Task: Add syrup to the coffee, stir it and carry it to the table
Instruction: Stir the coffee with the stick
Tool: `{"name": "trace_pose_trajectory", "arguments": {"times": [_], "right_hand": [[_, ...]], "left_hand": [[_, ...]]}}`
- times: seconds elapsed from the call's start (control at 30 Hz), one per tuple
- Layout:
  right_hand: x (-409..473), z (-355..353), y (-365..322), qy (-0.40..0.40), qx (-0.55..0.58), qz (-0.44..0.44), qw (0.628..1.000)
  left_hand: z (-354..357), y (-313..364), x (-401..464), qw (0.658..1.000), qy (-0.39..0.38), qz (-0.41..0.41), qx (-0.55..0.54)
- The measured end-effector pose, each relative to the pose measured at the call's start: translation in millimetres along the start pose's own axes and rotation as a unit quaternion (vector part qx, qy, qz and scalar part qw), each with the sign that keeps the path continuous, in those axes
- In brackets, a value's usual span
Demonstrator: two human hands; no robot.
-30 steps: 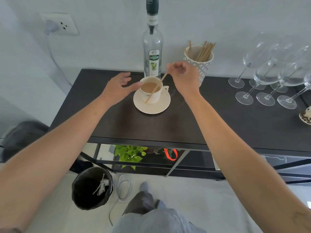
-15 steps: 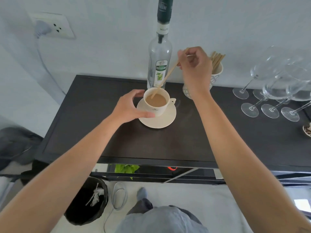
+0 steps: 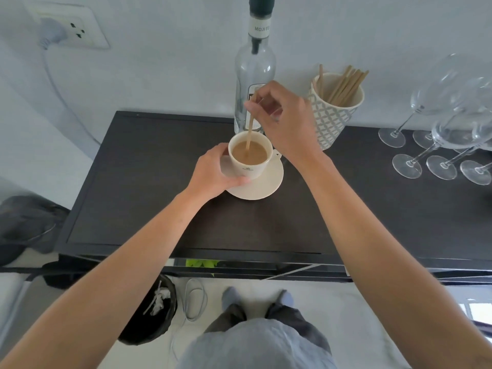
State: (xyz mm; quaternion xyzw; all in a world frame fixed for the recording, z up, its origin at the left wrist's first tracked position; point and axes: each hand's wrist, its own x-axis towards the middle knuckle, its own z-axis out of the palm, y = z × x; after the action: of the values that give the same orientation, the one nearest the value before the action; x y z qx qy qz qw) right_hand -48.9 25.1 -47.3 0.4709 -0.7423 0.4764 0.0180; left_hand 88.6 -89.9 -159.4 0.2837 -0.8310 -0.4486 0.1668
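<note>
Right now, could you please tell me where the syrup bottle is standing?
In the head view, the syrup bottle stands at the back edge of the dark counter against the wall, directly behind the coffee cup and left of the patterned stick holder.

You have one view, from your head: it looks steeply forward and down over the dark surface (image 3: pixel 159 198) by the wall, close enough that both forearms fill the foreground.

Home drinks corner; wine glasses (image 3: pixel 436 145), syrup bottle (image 3: pixel 254 67).
</note>
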Motion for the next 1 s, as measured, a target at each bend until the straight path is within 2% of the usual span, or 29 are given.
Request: {"name": "trace_pose_trajectory", "arguments": {"times": [0.23,0.37,0.53,0.67,0.87,1.0], "right_hand": [[0,3,7,-0.001,-0.01,-0.029,1.0],[2,2,7,-0.034,-0.018,-0.042,0.998],[3,0,1,-0.087,0.025,0.008,0.996],[6,-1,-3,-0.063,0.05,0.026,0.996],[3,-11,-1,-0.061,-0.013,-0.005,0.998],[2,-4,-5,-0.064,0.035,0.011,0.997]], "left_hand": [[-1,-2,-3,1.0,-0.005,0.006,-0.026],[-2,-2,-2,0.999,-0.006,0.007,-0.035],[-1,0,-2,0.999,-0.008,0.012,-0.033],[-1,1,-3,0.999,-0.015,0.0,-0.039],[3,1,-5,0.998,-0.007,0.0,-0.059],[4,2,-6,0.999,-0.006,0.0,-0.048]]}}
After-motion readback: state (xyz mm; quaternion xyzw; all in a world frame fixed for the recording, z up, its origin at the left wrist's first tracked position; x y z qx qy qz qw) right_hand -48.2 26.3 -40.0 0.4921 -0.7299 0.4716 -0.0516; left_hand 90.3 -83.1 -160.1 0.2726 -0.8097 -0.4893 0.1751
